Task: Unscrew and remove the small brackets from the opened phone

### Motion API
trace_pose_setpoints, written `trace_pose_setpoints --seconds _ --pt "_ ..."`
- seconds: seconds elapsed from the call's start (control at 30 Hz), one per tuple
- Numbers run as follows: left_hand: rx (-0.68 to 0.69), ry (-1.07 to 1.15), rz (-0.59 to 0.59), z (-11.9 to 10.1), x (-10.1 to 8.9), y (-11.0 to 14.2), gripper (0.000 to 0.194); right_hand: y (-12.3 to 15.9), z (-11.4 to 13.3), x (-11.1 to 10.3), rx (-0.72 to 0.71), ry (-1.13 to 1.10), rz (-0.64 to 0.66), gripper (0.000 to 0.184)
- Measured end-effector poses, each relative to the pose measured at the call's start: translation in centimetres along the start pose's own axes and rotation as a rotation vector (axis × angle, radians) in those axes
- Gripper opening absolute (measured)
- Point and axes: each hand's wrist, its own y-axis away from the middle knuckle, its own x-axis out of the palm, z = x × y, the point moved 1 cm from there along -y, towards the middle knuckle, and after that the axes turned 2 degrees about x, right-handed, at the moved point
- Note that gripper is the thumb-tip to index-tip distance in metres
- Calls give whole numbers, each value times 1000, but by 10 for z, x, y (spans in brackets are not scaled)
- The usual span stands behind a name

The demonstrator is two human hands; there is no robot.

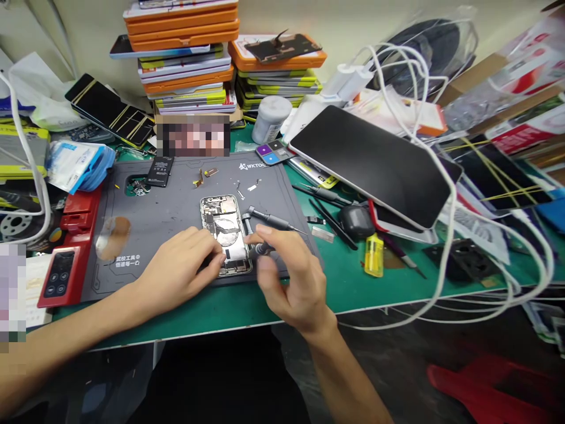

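Note:
An opened smartphone [227, 221] lies on a grey work mat [168, 218], its inside parts bare. My left hand [183, 265] is closed over the phone's lower left edge, with the fingers curled and the thumb on the phone. Right of the phone, my right hand [295, 274] is held with thumb and index finger apart. Between them shows the dark handle of a screwdriver [261, 248], and the thumb is slightly blurred. Another screwdriver [273, 219] lies just above this hand. Small metal parts [241, 189] and a loose flex part [198, 179] lie above the phone.
A phone battery [159, 171] lies on the mat's upper left. Left stands a red device with buttons [66, 271]. A large black-screened tablet [375, 165], white cables [448, 247], tweezers and a yellow-handled tool [374, 256] crowd the right. Stacked orange boxes [180, 35] stand behind.

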Motion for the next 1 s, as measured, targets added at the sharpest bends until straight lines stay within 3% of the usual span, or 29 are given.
trace_pose_setpoints --seconds 0.27,0.5,0.63,0.73,0.9,1.0 --pt "-29 70 11 4 1 1 22 4 -2 1 43 -25 -47 66" --pt "95 -8 -28 2 5 -1 21 1 2 -1 35 53 -73 69" --pt "93 -36 -51 1 9 -2 22 3 1 1 62 17 -55 65" --pt "87 -16 -67 1 11 -3 23 6 -1 5 90 34 -73 74" --pt "41 88 -61 2 9 -4 23 10 -2 10 157 -152 -151 77" --pt "34 135 -63 3 8 -5 21 10 -1 12 152 -234 -133 79"
